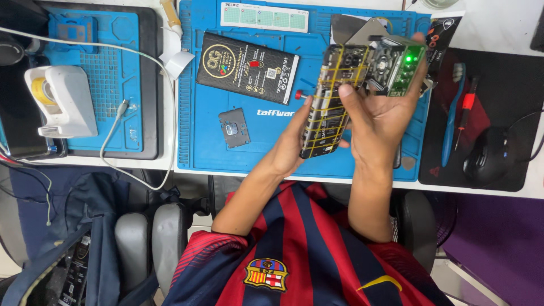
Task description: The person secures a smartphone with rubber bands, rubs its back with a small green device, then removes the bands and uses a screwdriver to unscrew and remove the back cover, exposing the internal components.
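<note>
Head view: opened phone, back cover off, held upright above the blue work mat; left hand cups its lower edge, fingers closed behind it, while the right hand has its thumb pressed on the phone's face and fingers clamped on a small circuit board with a lit green light. Judgement: phone light and rigid but fragile with internals exposed; grip by frame edges only. Board likewise delicate; hold by its rims.
</note>
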